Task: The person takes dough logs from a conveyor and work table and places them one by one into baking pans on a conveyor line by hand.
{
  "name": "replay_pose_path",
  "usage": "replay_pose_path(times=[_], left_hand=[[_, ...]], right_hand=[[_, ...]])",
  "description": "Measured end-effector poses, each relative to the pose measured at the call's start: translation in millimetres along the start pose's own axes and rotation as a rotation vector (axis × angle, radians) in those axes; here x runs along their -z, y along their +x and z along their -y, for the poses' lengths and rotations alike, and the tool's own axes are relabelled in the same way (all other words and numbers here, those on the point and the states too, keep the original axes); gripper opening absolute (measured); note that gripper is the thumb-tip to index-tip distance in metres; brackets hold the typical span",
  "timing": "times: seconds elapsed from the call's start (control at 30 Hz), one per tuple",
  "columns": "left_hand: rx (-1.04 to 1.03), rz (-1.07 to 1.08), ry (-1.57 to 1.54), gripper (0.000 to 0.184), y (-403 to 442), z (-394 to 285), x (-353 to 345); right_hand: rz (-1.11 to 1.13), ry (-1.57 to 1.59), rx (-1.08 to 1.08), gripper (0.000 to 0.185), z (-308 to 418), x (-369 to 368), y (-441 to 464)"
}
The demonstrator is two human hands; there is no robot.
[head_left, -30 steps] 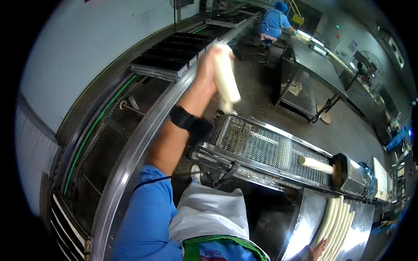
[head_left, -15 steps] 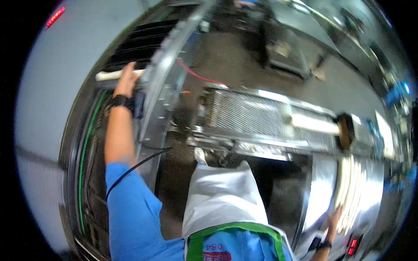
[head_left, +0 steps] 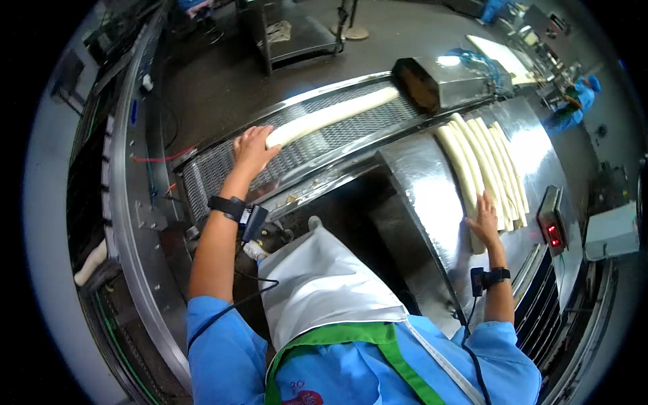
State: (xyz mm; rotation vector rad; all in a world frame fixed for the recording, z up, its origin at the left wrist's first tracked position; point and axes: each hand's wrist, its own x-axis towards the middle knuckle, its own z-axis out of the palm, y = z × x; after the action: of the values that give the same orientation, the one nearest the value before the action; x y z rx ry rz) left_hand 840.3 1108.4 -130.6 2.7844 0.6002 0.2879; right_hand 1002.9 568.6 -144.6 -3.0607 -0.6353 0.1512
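A long pale dough roll (head_left: 331,118) lies on the mesh conveyor (head_left: 223,172). At its near left end, my left hand (head_left: 253,150) has thumb and fingers closed around the tip. Several similar dough rolls (head_left: 482,158) lie side by side on the steel table (head_left: 422,165) to the right. Over the nearest of these rests my right hand (head_left: 484,221), fingers spread and touching the dough without gripping it. Both wrists carry black straps with small devices and cables.
A metal housing (head_left: 449,81) spans the conveyor's far end. On the table's right stands a red digital display (head_left: 553,235). At the left runs a steel-railed machine (head_left: 125,169) with another dough roll (head_left: 91,262) in it. A person in blue (head_left: 574,104) is at the far right.
My left hand has gone from the dough roll in the left machine to the one on the mesh conveyor. The view has turned right, and my right hand is still at the table's rolls.
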Motion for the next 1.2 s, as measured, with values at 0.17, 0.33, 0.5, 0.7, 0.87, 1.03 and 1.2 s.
replay_pose_path(times=[0.17,0.33,0.5,0.7,0.87,1.03,1.2], left_hand=[[-0.054,-0.015,0.112,0.051,27,-50,-24],[0.124,0.207,-0.1,0.04,39,-29,0],[0.512,0.346,-1.626,0.031,-15,-33,46],[0.491,-0.375,-1.597,0.041,-105,-53,159],[0.108,-1.229,-1.326,0.02,-142,5,226],[0.246,-1.64,-0.954,0.026,-225,63,266],[0.632,-1.38,-1.319,0.045,-336,159,234]], right_hand=[[0.023,0.01,-0.012,0.075,13,14,-3],[0.028,0.068,0.02,0.077,9,19,-7],[-0.18,0.047,0.169,0.078,-20,-17,-1],[-0.062,0.303,0.055,0.073,-45,-25,11],[-0.047,0.134,0.163,0.082,-90,-46,42],[-0.255,0.096,0.343,0.066,-108,-66,60],[0.24,0.753,-0.009,0.077,-124,-41,88]])
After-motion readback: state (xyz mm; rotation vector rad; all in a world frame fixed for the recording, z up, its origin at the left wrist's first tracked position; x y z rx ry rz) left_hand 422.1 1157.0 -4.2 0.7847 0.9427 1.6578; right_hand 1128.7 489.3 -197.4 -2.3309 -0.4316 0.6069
